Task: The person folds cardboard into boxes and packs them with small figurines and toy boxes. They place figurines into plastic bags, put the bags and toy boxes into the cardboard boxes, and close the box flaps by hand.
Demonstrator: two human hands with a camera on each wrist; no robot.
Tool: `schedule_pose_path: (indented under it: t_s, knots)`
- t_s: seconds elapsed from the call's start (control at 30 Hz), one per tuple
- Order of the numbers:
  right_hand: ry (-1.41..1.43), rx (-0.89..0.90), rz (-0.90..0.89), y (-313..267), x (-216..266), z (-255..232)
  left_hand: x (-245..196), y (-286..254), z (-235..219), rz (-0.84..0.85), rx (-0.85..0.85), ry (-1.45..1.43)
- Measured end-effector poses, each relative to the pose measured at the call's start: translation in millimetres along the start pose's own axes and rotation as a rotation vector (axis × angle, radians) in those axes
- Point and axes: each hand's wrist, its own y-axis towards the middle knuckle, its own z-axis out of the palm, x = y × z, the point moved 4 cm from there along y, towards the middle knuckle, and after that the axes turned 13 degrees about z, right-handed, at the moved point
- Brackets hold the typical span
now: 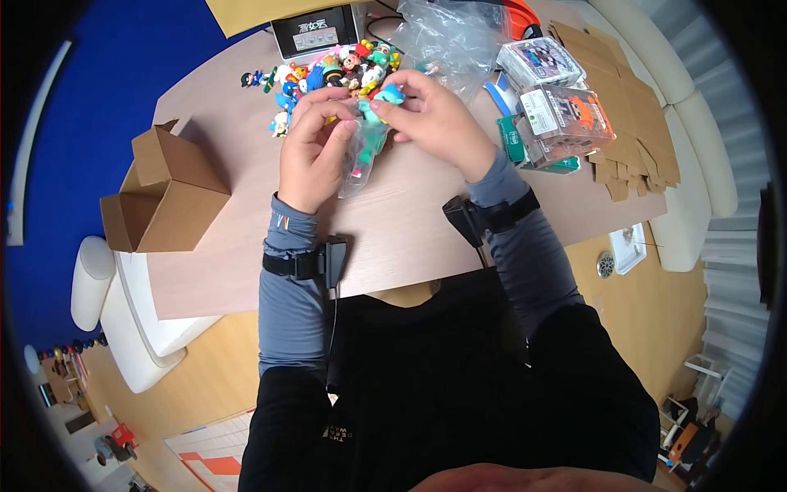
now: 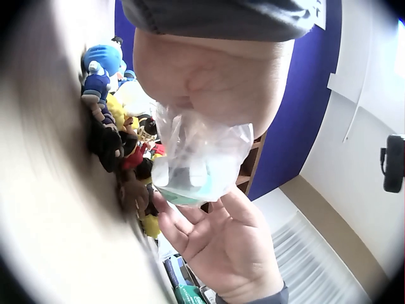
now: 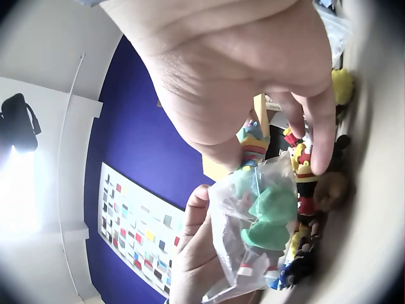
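Observation:
In the head view, my left hand (image 1: pixel 316 152) holds a clear plastic bag (image 1: pixel 352 176) between thumb and fingers. Inside the bag is a small green toy figure (image 3: pixel 275 209), its body showing through the film in the right wrist view. The figure's light-blue top (image 1: pixel 392 94) lies at the bag's upper end, where my right hand (image 1: pixel 443 123) pinches with thumb and forefinger. The other right fingers (image 3: pixel 321 136) stand apart from the bag. Both hands are raised over the table, just in front of a heap of toy figures (image 1: pixel 332 74).
An open cardboard box (image 1: pixel 184 197) stands at the table's left. To the right are boxed toys (image 1: pixel 553 119) and flattened cardboard (image 1: pixel 623 107). Crumpled clear plastic bags (image 1: pixel 447 41) lie at the back, beside a black-and-white box (image 1: pixel 318 33).

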Motion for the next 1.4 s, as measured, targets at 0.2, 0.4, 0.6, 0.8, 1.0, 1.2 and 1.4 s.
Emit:
schedule_pose_path:
  t_s: [0.2, 0.4, 0.6, 0.8, 1.0, 1.2, 1.4]
  knots:
    - [0.116, 0.166, 0.474, -13, 21, 8, -1, 0, -2, 0.049, -0.082, -0.007]
    - [0.239, 0.118, 0.180, -3, 10, 16, -1, 2, -3, 0.055, -0.079, 0.006]
    - [0.263, 0.124, 0.046, -5, 12, 23, 4, -3, -10, -0.221, -0.219, -0.235]
    - [0.134, 0.074, -0.058, -11, 16, 23, 0, -3, -4, -0.245, -0.200, -0.173]
    - [-0.414, -0.129, -0.241, -23, 47, 18, -6, -3, -6, -0.175, -0.216, -0.084]
    - [-0.471, -0.225, -0.317, -25, 50, 21, -9, -4, -2, -0.124, -0.162, 0.069]
    - [-0.441, -0.114, -0.252, -23, 43, 25, -10, -4, -3, -0.142, -0.175, 0.053]
